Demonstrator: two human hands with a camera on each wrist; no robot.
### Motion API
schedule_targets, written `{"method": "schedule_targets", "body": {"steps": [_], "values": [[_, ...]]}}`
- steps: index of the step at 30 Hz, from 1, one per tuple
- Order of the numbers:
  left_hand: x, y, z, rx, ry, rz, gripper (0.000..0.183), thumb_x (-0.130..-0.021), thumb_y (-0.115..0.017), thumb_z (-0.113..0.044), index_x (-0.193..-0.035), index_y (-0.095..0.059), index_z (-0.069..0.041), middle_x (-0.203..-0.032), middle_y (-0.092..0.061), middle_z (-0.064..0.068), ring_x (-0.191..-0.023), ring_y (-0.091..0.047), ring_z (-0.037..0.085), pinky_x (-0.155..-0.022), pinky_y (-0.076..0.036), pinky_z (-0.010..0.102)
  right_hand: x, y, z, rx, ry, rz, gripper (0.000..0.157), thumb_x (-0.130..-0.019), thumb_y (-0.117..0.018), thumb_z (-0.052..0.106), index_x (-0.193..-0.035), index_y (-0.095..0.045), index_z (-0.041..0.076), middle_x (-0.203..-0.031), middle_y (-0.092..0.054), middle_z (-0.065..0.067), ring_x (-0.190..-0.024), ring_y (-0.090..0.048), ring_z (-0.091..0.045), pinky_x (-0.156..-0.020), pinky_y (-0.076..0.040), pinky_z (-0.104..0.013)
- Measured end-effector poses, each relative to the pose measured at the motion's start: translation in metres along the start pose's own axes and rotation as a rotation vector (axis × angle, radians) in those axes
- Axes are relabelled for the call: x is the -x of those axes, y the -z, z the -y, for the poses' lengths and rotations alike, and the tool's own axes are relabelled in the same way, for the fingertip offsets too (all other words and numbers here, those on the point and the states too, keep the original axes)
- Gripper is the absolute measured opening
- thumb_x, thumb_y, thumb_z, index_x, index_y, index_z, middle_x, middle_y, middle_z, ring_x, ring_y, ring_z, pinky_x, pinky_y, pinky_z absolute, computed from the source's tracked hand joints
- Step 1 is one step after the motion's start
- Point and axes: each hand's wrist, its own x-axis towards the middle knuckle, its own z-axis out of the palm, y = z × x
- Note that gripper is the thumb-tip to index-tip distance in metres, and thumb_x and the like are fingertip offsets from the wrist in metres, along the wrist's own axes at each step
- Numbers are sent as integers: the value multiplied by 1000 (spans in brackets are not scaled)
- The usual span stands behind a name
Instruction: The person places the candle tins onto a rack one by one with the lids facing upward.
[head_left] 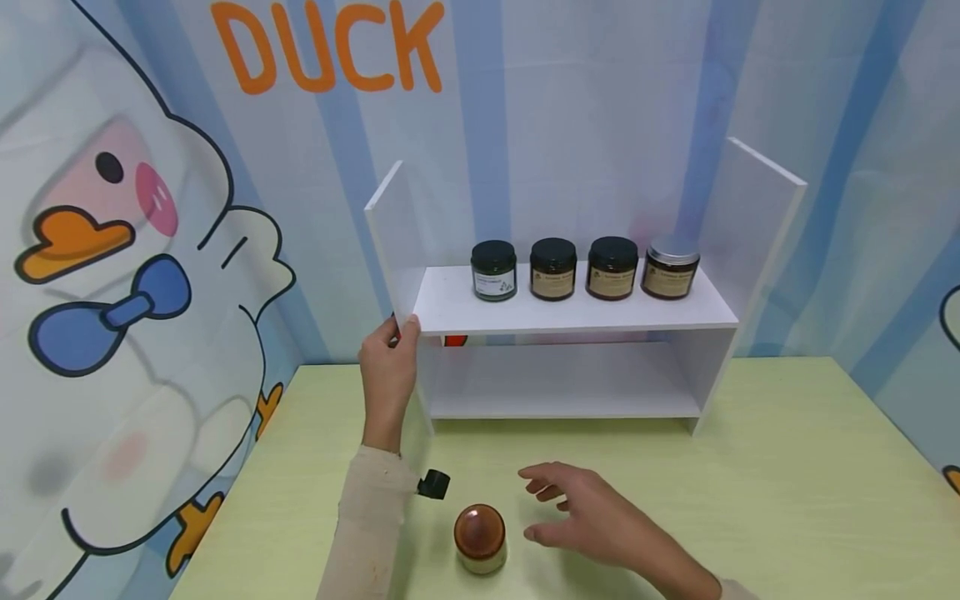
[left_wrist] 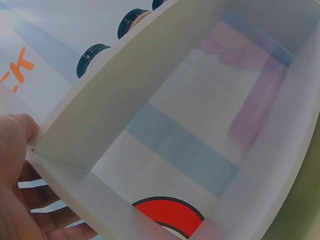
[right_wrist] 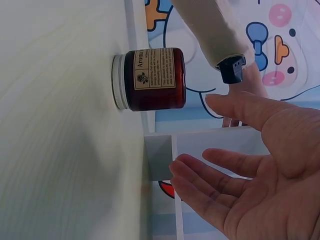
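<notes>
My left hand (head_left: 387, 367) grips the left side panel of a white shelf (head_left: 577, 317), thumb at the front edge and fingers around the outside. In the left wrist view the left hand (left_wrist: 17, 175) holds the panel's corner. Near the front of the table an amber glass jar (head_left: 480, 537) stands upside down; the right wrist view shows the jar (right_wrist: 159, 80) with its silver lid against the tabletop. To the right of that jar hovers my right hand (head_left: 588, 517), fingers spread and apart from it, holding nothing.
Along the shelf's upper board stand several labelled jars: a dark-lidded jar with a white label (head_left: 494, 283) at the left, a silver-lidded jar (head_left: 670, 279) at the right. A duck-printed curtain (head_left: 585, 108) hangs behind the pale green table (head_left: 810, 467).
</notes>
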Motion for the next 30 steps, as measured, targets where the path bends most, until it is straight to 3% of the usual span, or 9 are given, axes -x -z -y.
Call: {"method": "schedule_targets", "body": {"steps": [19,30], "values": [[0,1,-1,8,9,6,42,-101,-56,-39,-127,-71,-10,-118,-71,11,-90,-61,24,-71,-48,39,-5,-22,11,6,41,25,63,-80,-81,21,-137,-59,4,-121,-68,-9,-109,-67,-30,-92,-54,-40],[1,1,-1,7,4,5,41,-101,-56,-40,-126,-72,-11,-115,-71,10,-88,-60,24,-70,-46,39,-8,-32,13,-8,59,55,56,-81,-83,23,-132,-63,10,-119,-67,6,-107,-67,-15,-92,-54,-35]]}}
